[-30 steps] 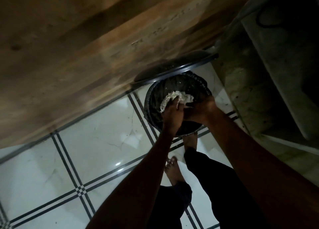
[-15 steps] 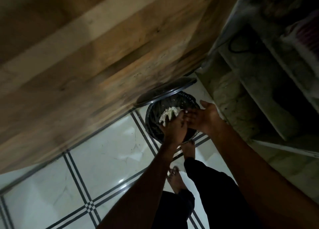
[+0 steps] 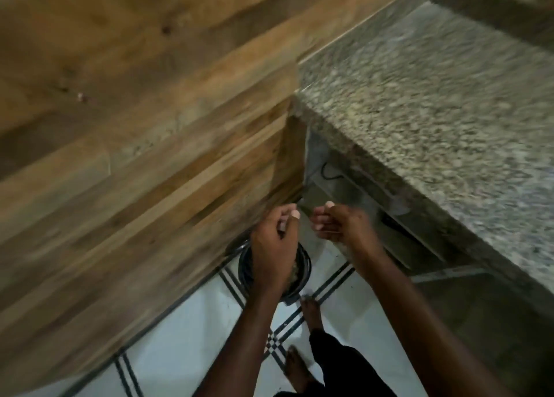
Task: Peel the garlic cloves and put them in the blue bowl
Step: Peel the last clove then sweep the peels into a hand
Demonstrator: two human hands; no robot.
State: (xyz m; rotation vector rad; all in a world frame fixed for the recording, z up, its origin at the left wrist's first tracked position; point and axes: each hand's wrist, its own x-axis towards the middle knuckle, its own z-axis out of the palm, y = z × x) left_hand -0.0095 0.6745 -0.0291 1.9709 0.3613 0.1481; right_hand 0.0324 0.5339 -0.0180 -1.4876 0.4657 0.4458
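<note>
The wooden wall (image 3: 135, 121) fills most of my view on the left, and the speckled granite table (image 3: 434, 103) juts in from the upper right, its top blurred. Under them runs the pale tiled floor (image 3: 186, 345) with its dark double lines, and my bare feet (image 3: 311, 309) stand on it just below the bin.

The black-lined waste bin (image 3: 302, 274) sits on the floor against the foot of the wall, mostly hidden behind my left wrist. A little pale, papery stuff shows inside its rim; I take that to be garlic skins, though it is too blurred to be sure.

My left hand (image 3: 274, 241) hangs over the bin with fingers curled in toward the palm; whether it pinches a scrap of skin or nothing at all I cannot tell. My right hand (image 3: 338, 223) is beside it, apart from it, fingers loosely curled with nothing that I can see in them.

Neither the garlic cloves nor the blue bowl are anywhere in view, so I cannot say how many cloves are peeled. My guess is that this is the clearing of peel waste, and the bowl's contents have yet to be checked at the table.
</note>
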